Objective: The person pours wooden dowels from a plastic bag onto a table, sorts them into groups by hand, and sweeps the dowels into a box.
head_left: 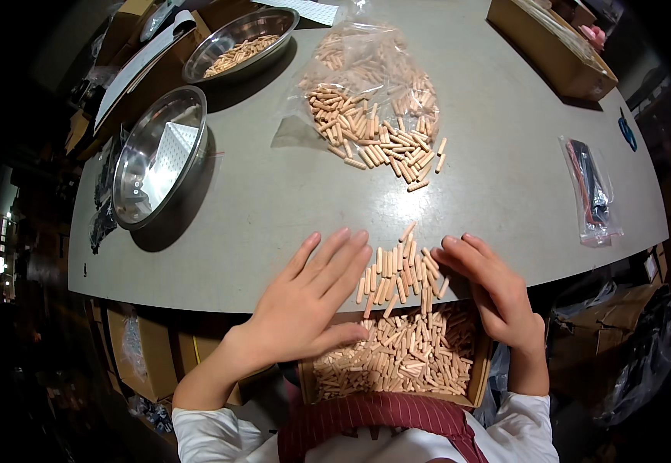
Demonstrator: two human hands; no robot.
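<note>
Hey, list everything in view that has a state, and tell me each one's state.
Left hand: open, fingers extended
Right hand: open, fingers bent
Loose dowels: spread between the hands
Cardboard box below: open, full of dowels
Clear bag: open, dowels spilling out
Farther metal bowl: uncovered, holding dowels
Nearer metal bowl: uncovered, contents unclear
Clear packet: lying down, unclear whether sealed
Upper-right carton: open, holding things

Pale wooden dowels (402,288); clustered, lying loose
</note>
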